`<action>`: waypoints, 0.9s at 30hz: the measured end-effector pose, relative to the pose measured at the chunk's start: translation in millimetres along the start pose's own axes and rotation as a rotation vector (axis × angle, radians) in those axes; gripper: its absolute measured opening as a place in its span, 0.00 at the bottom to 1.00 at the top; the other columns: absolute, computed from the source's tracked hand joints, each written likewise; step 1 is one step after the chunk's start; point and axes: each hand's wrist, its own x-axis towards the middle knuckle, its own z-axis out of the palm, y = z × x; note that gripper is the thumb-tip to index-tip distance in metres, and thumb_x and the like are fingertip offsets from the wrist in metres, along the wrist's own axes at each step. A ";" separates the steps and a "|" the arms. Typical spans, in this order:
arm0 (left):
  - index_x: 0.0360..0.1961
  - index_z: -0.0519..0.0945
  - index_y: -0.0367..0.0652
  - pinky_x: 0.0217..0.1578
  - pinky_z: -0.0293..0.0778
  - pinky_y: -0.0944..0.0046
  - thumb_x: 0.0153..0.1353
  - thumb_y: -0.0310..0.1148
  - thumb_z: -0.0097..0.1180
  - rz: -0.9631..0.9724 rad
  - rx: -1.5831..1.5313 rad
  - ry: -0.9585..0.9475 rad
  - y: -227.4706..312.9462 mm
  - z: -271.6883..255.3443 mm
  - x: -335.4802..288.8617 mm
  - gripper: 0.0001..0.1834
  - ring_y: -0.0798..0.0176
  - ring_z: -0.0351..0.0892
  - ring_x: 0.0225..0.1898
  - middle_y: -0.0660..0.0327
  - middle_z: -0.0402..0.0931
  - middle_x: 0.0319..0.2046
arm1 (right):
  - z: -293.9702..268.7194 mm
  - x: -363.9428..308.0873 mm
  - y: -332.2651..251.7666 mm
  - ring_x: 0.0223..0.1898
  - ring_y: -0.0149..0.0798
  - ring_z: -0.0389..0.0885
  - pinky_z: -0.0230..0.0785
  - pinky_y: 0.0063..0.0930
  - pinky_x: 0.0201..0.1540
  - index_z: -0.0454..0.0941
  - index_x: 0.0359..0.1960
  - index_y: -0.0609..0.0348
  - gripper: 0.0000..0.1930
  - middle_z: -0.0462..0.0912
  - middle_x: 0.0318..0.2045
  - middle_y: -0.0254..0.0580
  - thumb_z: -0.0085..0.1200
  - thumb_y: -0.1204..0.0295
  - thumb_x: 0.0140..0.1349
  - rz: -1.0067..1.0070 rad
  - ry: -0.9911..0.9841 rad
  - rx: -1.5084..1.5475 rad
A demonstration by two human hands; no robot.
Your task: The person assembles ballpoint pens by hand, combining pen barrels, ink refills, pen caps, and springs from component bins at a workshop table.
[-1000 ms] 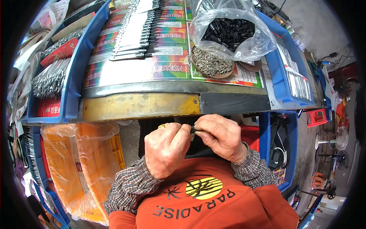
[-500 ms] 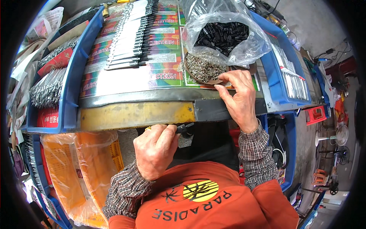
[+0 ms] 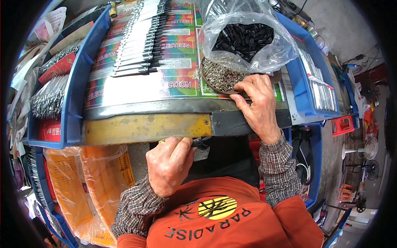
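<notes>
My left hand (image 3: 170, 165), wearing a ring, is closed around a small black plastic piece (image 3: 201, 143) at the front edge of the table. Most of that piece is hidden by the fingers. My right hand (image 3: 259, 106) reaches over the near right rim of a round dish (image 3: 211, 84). Its thumb and forefinger are drawn together in a pinch; what lies between them is too small to make out. Small metal pins (image 3: 222, 76) are heaped in the dish. Behind it, a clear plastic bag (image 3: 285, 45) lies open with many black plastic parts (image 3: 244, 39) inside.
Slim pale pieces with black ends (image 3: 138, 45) lie in a long row on the printed table cover (image 3: 178, 84). Blue bins (image 3: 74, 99) of thin parts flank it left and right (image 3: 306, 97). Yellow edging (image 3: 149, 127) lines the front; an orange crate (image 3: 68, 186) stands below left.
My right thumb and forefinger have drawn slightly closer together and shifted a little to the left at the dish rim. The left hand has barely moved, still holding the black piece.
</notes>
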 end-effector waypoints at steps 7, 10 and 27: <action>0.34 0.77 0.38 0.25 0.71 0.60 0.44 0.19 0.64 -0.007 -0.009 -0.006 3.0 -0.1 0.0 0.14 0.54 0.76 0.24 0.56 0.74 0.24 | -5.1 4.0 0.9 0.38 0.45 0.71 0.64 0.36 0.42 0.78 0.30 0.63 0.08 0.76 0.31 0.42 0.62 0.76 0.48 0.022 -0.052 0.063; 0.34 0.77 0.38 0.25 0.71 0.60 0.44 0.19 0.64 0.006 -0.018 0.003 3.5 -0.6 -0.6 0.14 0.54 0.76 0.24 0.56 0.74 0.24 | -5.3 5.6 1.9 0.38 0.45 0.71 0.64 0.35 0.42 0.78 0.29 0.63 0.07 0.76 0.30 0.43 0.60 0.77 0.48 0.030 -0.069 0.072; 0.33 0.77 0.39 0.25 0.71 0.58 0.47 0.22 0.64 -0.104 -0.189 -0.080 12.2 -10.7 0.7 0.11 0.52 0.75 0.24 0.56 0.73 0.24 | -13.7 -31.4 -61.3 0.33 0.36 0.78 0.70 0.27 0.38 0.76 0.28 0.64 0.05 0.80 0.29 0.41 0.60 0.80 0.51 0.092 -0.181 0.698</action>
